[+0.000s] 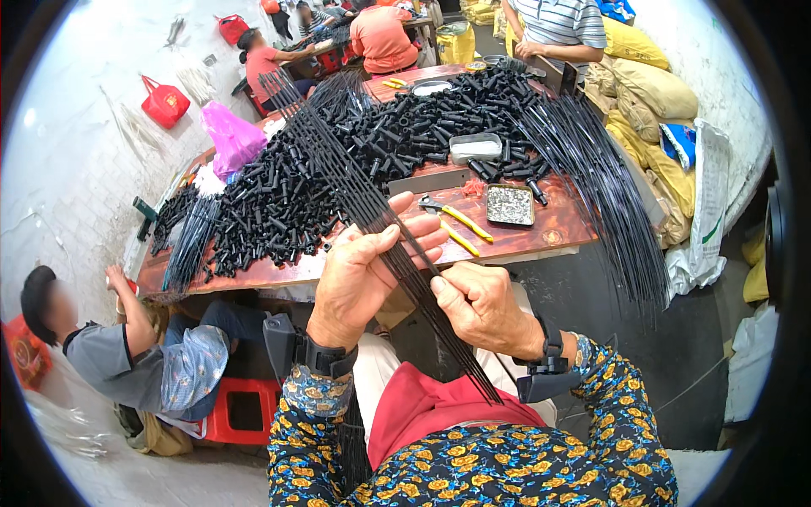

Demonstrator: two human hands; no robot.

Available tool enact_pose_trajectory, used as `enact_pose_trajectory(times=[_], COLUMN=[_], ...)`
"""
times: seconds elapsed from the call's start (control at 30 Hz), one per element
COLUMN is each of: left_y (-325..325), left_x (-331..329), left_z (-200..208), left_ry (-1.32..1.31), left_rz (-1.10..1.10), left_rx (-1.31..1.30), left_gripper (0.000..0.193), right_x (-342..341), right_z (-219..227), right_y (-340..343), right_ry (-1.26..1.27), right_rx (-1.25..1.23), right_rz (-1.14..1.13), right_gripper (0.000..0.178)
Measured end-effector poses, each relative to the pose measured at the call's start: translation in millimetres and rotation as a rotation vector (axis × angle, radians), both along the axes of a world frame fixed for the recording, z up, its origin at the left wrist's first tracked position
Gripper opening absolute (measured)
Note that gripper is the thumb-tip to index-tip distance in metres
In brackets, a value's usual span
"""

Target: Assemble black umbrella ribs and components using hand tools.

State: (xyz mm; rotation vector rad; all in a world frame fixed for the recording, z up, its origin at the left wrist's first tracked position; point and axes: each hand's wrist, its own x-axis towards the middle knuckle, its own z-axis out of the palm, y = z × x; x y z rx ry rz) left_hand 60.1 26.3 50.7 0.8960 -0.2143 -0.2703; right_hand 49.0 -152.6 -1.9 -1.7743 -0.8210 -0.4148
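a worker's left hand (359,270) closes around a bundle of thin black rods (372,211), fingers wrapped over the strands, while the right hand (481,308) pinches the same bundle lower down between thumb and fingers, just above the lap. the rods fan upward across a long wooden table (541,232) and their lower ends run down over a red cloth (422,406) on the worker's knees; where the bundle passes through the palms it is hidden, so the count of rods cannot be told. both wrists carry black strapped devices whose faces are turned away. the table is heaped with short black tubes (405,127), too many and too small to tell apart, and a second sheaf of black rods (608,194) spills off the right end, its tips blurring against the dark floor. near the hands lie yellow-handled pliers (456,218) and a small tray of metal bits (510,204), beside a pale rectangular box (475,148). at left a pink plastic bag (232,139) sits on the table's far side and a red bag (165,103) lies on the pale floor. yellow sacks (655,84) pile up at right, with a white sack (710,203) bearing green print, unreadable here. a seated person (127,355) at lower left is partly cut off by the rim, perched on a red stool (241,410).
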Motion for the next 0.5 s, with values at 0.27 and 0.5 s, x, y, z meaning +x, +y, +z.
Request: enact_pose_trajectory(times=[0.27, 0.5], left_y=[-3.2, -6.4], left_x=[2.9, 3.1], left_z=[-1.3, -1.2], left_ry=[-0.011, -0.006], left_rz=[-0.017, 0.01], left_rx=[-0.007, 0.033], left_gripper=[0.055, 0.054], right_x=[0.1, -2.5], right_z=[-2.8, 3.2], right_y=[2.8, 7.6], right_ry=[0.301, 0.445], right_rx=[0.192, 0.255], right_rz=[0.027, 0.128], right_gripper=[0.023, 0.02])
